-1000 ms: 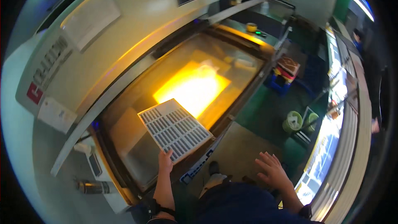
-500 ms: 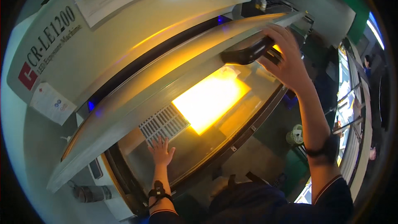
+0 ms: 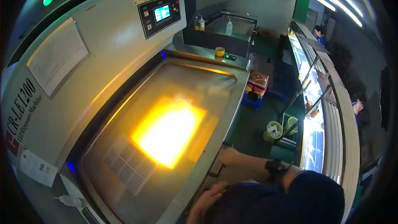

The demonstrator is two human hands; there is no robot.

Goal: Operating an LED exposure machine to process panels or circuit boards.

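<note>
The lid of a large exposure machine lies down over its bed. Through its transparent sheet show a brightly glowing yellow-orange panel and a pale sheet with rows of dark bars. My right hand is closed at the dark handle on the lid's front edge, its fingers partly hidden. Close to my body, below the handle, my left hand has its fingers stretched out with nothing visible in them; it is somewhat blurred.
A control panel faces me on the machine's upper housing. A yellow tape roll sits beyond the lid. Green bins stand on the floor at right, before a lit bench with people behind it. A squeeze bottle is at lower left.
The lid has come down from its raised, tilted position. My right hand has dropped with it toward me, and my left hand has drawn back from the barred sheet. The view has swung right.
</note>
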